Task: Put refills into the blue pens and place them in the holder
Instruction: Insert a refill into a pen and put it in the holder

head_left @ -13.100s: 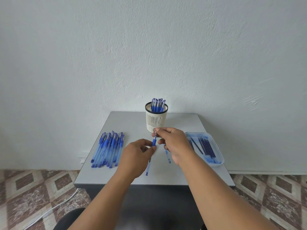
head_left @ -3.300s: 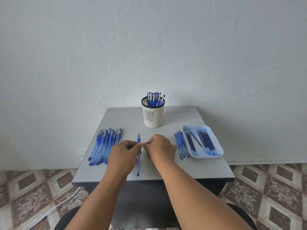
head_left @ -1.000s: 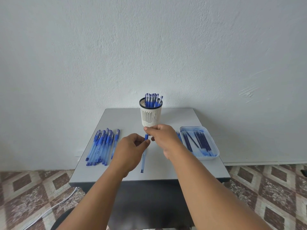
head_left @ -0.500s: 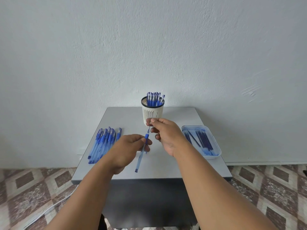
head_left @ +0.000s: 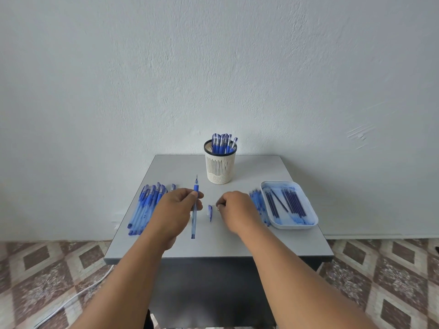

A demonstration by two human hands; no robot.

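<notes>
Grey table [head_left: 237, 243] stands against white wall [head_left: 213, 67] on patterned floor tiles [head_left: 47, 269].

Holder [head_left: 220, 166] approach seemingly unobstructed

Soft even light, wide-angle distortion

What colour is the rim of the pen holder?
Black, on a cream holder; the head view shows the rim best.
</notes>
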